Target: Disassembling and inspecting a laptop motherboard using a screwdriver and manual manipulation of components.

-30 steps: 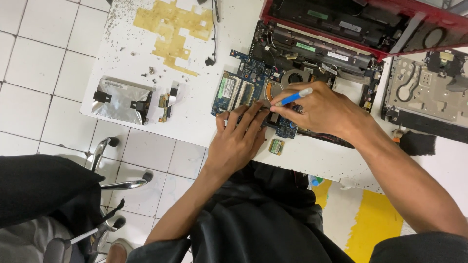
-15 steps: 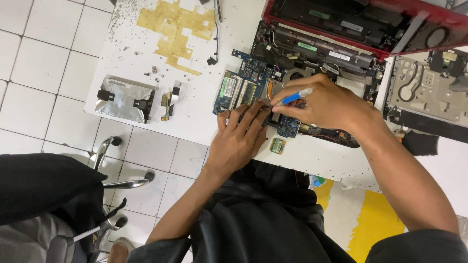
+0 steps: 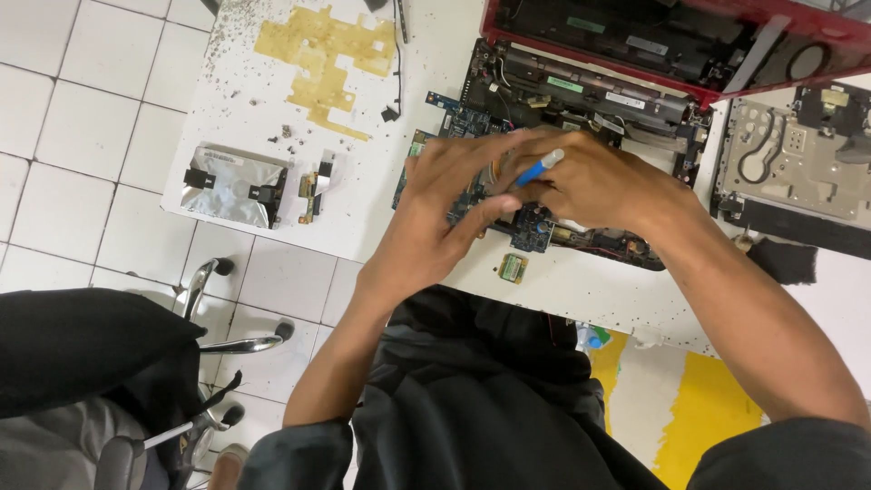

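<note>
The right hand (image 3: pixel 603 186) is gripping a blue-handled screwdriver (image 3: pixel 542 168), fingers clamped round it. The tool's long axis is running from 2 o'clock at the pale handle end down to 8 o'clock, where the tip is disappearing behind the left hand (image 3: pixel 449 213). The blue circuit board (image 3: pixel 533 227) is lying directly under both hands, showing at 6 o'clock of the right one. The left hand is resting on the board, fingers spread toward 1 o'clock, holding nothing, and it is covering the tip.
</note>
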